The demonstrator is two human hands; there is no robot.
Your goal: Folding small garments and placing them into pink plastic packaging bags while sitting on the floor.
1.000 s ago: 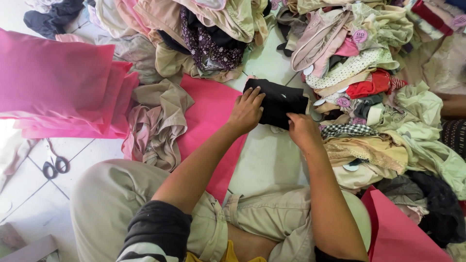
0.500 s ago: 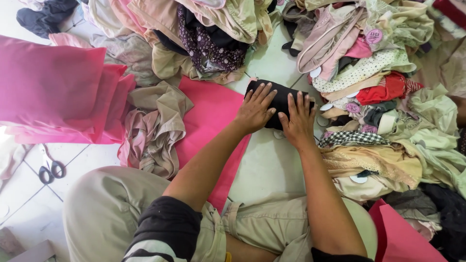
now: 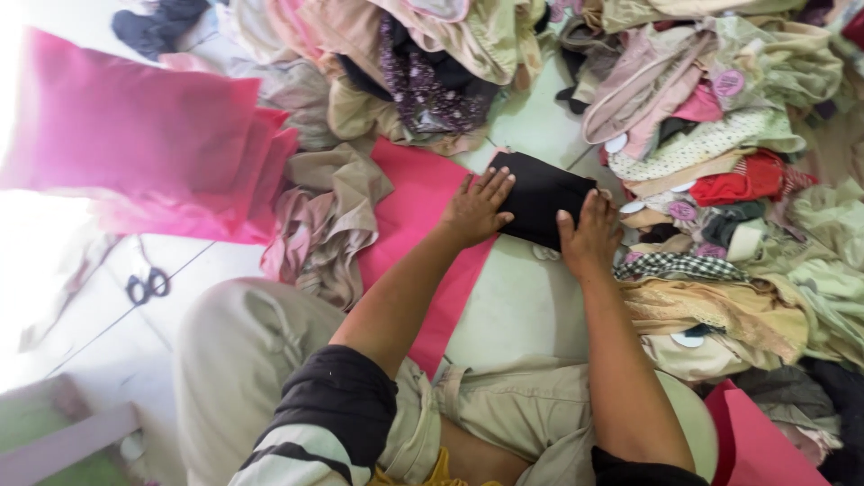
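A folded black garment (image 3: 541,193) lies on the pale tiled floor at the edge of a pink sheet (image 3: 423,193). My left hand (image 3: 476,209) rests flat on the garment's left end, fingers spread. My right hand (image 3: 589,238) presses on its lower right edge. Both hands touch the cloth from above; neither lifts it.
Heaps of mixed clothes (image 3: 720,162) with round tags fill the right side and the top (image 3: 432,63). A beige garment (image 3: 328,216) lies left of the pink sheet. Pink bags (image 3: 153,144) are stacked at left. Scissors (image 3: 147,285) lie on the floor tiles. My knees in beige trousers (image 3: 243,360) fill the foreground.
The view has swung to the right and tilted. My hands have spread apart on the black garment, the right one sliding to its lower right edge.
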